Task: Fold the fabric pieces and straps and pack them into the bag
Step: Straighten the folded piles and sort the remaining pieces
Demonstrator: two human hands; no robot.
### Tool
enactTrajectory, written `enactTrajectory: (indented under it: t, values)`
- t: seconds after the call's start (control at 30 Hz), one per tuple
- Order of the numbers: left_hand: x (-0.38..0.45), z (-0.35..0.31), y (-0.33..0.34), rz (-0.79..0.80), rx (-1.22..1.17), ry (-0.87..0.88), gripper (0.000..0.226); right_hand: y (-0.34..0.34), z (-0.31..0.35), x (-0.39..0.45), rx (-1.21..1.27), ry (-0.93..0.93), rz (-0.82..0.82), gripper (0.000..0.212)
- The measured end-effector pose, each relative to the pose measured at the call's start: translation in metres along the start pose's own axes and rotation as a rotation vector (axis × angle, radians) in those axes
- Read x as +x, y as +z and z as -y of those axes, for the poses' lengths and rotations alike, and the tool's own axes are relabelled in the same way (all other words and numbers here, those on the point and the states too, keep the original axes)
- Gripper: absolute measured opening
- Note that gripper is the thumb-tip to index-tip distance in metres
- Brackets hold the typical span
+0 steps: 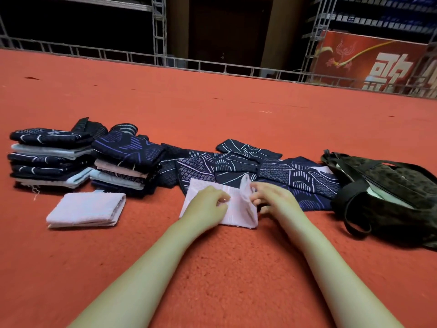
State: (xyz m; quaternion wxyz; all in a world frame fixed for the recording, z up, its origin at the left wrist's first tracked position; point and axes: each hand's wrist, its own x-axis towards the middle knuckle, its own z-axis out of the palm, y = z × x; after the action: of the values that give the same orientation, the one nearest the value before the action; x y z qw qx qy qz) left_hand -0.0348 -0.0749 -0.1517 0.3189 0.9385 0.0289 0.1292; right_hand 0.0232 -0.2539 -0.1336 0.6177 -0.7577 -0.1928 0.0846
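A person is folding a pale pink cloth (236,214) on the red carpet (212,268): left hand (208,204) pressing it flat, right hand (272,197) pinching its raised, limp edge. The open bag (387,197) is lying right of the grip.
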Motion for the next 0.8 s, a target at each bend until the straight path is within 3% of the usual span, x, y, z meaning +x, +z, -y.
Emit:
enactTrajectory:
  t: [0.07,0.1,0.3,0.43,0.6,0.7,0.8]
  values:
    - [0.003,0.001,0.000,0.007,-0.045,-0.037,0.033,0.008,-0.011,0.001,-0.511,-0.155,-0.027,0.024]
    - [0.004,0.001,0.000,0.000,-0.089,-0.067,0.034,0.012,-0.014,0.001,-0.615,-0.207,-0.028,0.030]
    - [0.003,-0.007,-0.002,-0.071,-0.346,-0.181,0.035,0.023,-0.010,-0.005,-0.373,-0.343,-0.066,0.034]
    - [0.004,-0.004,-0.003,-0.109,-0.344,-0.179,0.039,0.028,-0.013,-0.005,-0.378,-0.339,-0.052,0.027]
    - [0.000,-0.005,-0.001,-0.058,0.038,-0.124,0.047,0.032,-0.020,0.000,-0.506,-0.174,-0.054,0.044]
    - [0.000,-0.006,0.001,-0.068,0.261,-0.112,0.050,0.032,-0.016,0.000,-0.444,-0.115,-0.080,0.048]
    - [0.001,-0.004,-0.001,-0.071,0.278,-0.128,0.049,0.030,-0.014,0.003,-0.282,-0.040,-0.124,0.042]
